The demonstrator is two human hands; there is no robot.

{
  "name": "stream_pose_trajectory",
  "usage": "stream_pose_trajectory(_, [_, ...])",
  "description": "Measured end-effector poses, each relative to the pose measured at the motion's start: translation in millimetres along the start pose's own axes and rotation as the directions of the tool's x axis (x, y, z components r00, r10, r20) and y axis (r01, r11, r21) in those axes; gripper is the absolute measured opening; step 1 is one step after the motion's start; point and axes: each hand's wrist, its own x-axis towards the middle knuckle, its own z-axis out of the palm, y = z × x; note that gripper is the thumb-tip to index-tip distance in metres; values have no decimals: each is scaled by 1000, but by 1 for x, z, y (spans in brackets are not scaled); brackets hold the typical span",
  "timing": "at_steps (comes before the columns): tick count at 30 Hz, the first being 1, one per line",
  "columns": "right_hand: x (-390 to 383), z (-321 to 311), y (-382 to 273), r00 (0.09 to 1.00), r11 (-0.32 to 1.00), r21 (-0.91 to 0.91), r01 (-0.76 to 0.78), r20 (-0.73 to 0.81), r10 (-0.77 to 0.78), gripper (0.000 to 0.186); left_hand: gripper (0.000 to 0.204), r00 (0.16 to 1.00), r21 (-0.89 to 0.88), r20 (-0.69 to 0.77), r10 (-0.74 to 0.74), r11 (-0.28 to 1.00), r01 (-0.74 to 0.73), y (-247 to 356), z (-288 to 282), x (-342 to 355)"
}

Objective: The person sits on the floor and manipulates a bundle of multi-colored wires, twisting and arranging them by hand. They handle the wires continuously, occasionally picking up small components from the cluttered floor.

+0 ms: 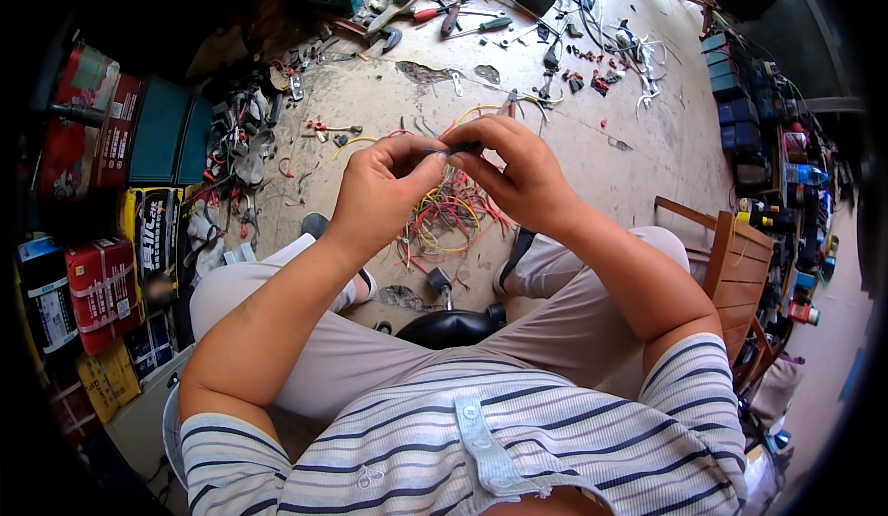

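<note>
My left hand and my right hand meet in front of me, fingertips almost touching. Between them is a thin dark wire, pinched by thumb and forefinger on each side; its ends are hidden by the fingers. Just past my right hand shows a narrow grey and red tool tip; whether that hand holds it, I cannot tell. On the floor below lies a tangled heap of red, yellow and grey wires. Red and yellow strands also show beyond my fingers.
Screwdrivers, a brush and wire scraps lie on the far floor. Boxes are stacked at left. To the right are a wooden chair and packed shelves. A black stool seat is between my legs.
</note>
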Motion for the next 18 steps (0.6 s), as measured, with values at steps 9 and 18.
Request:
stream_pose_trajectory(9, [-2,-1,4,999,998,-53,-23,45,25,14,17,1000,-11,-7,-21,1000,20,-3,3,0])
stream_pose_trajectory(18, [-4,-1,12,981,994,7,-106,166,104,15,15,984,-125,20,-176,976,177,2,-1,0])
